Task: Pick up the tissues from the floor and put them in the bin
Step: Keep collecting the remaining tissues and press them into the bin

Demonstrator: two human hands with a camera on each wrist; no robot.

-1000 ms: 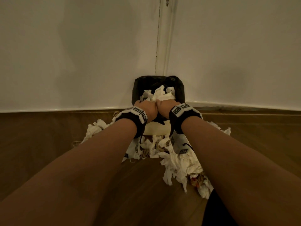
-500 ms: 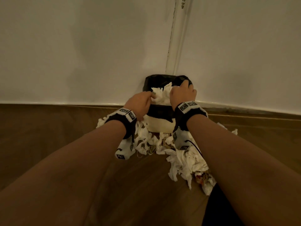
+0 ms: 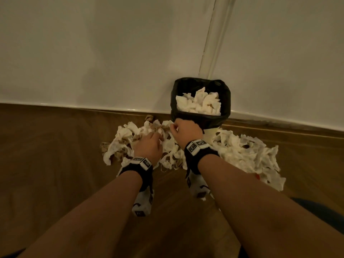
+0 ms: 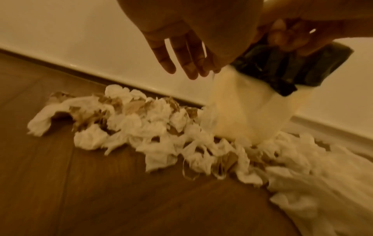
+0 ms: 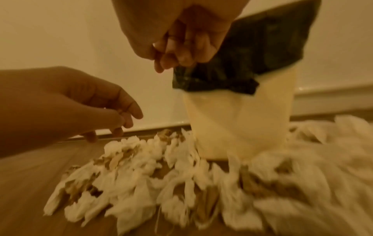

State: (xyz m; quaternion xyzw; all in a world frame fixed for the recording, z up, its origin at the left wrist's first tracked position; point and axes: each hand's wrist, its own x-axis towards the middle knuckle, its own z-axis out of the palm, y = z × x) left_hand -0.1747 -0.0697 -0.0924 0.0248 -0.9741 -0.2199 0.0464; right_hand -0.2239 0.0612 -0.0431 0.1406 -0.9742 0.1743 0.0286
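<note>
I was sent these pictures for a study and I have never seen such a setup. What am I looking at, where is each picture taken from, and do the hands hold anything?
There is no machine: a person is working with bare hands and wears three cameras. One picture comes from a camera on the head, looking down along both forearms. The other two come from cameras strapped to the wrists, looking along each hand.

On the wooden floor lies a heap of crumpled tissues, some stained brown. Among them, against the white wall, stands a pale bin with a black liner, already holding tissues.

The left hand hangs over the heap with its fingers loosely spread and holds nothing. The right hand has curled fingers; nothing shows in them, though the picture is blurred.
</note>
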